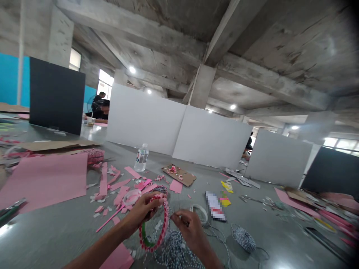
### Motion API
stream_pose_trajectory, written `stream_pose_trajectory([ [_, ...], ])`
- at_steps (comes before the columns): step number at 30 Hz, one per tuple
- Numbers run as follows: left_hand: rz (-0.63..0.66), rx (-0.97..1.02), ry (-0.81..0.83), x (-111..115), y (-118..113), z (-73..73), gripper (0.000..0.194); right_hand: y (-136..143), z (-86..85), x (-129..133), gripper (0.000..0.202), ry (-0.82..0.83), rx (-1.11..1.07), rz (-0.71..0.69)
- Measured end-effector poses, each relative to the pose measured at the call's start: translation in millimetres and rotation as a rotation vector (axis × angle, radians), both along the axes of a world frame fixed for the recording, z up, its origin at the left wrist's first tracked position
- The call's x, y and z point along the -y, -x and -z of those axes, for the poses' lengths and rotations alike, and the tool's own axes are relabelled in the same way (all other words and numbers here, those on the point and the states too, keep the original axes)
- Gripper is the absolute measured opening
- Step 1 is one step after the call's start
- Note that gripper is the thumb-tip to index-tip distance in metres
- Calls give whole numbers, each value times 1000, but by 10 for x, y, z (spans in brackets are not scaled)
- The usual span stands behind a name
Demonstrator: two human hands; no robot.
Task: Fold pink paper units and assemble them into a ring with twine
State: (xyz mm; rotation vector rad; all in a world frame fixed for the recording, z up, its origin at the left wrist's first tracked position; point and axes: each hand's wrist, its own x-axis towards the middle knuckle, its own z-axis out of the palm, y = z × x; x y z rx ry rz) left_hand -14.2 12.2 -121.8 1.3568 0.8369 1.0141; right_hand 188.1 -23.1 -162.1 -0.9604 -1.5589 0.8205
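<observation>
My left hand (pixel 150 207) pinches the top of a pink ring (pixel 163 232) with a red scalloped edge, held upright above the table. Green shows on the ring's inner side at the lower left. Just right of the ring, my right hand (pixel 189 228) has its thumb and fingertips pressed together; whatever they pinch is too small to make out. Below both hands lies a loose tangle of grey-and-white cord (pixel 179 248). A white tape roll (pixel 199 213) sits behind my right hand, and another pale roll (pixel 132 197) lies behind my left.
Pink paper scraps (pixel 120 194) and a large pink sheet (pixel 56 179) cover the left side. A water bottle (pixel 141 158) stands near white partition boards (pixel 146 116). Rightward lie a cord ball (pixel 243 238), a phone-like slab (pixel 215 206) and scissors (pixel 249 200). People sit beyond the boards.
</observation>
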Motion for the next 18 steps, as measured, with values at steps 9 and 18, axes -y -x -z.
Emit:
stream_pose_trajectory([
  [9,-8,11,2,-20,-1,23,46,-112,-167,5,47,205,-772,-108],
  [18,-4,-9,8,-8,2,9,45,23,-110,31,29,55,-180,-13],
])
